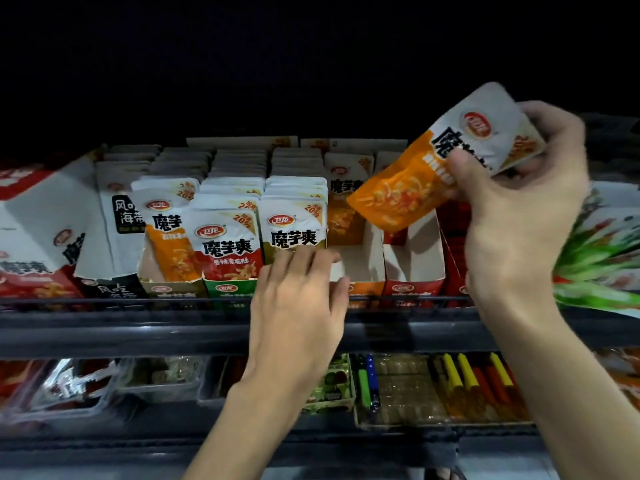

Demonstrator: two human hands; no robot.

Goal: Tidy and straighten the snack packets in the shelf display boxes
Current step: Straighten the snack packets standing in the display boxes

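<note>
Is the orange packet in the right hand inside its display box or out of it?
Out. The right hand grips the orange packet, tilted in the air above the display boxes.

A person's left hand [298,299] and right hand [519,209], both bare, seen from a head-worn camera. The left forearm [242,420] and right forearm [571,393] are uncovered from wrist to the view's lower edge.

Single head view, wide-angle, facing shelf [173,330] head-on, close, slightly downward.
</note>
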